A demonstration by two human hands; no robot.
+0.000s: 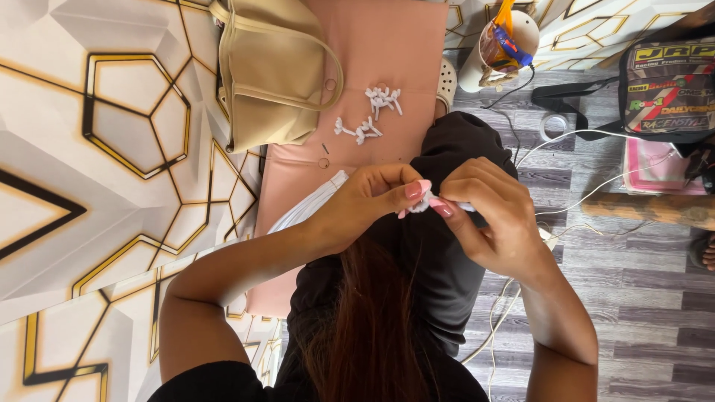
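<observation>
Both hands meet above the black-clothed knee (447,149). The left hand (365,201) and the right hand (495,219) close their fingers on one small white plastic piece (422,202). More white pieces (372,112) lie on the pink mat (387,52), near the beige handbag (268,74).

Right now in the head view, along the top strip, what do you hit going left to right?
Beige handbag → small white pieces on the pink board → white cup holding coloured items → roll of tape → printed black bag.
</observation>
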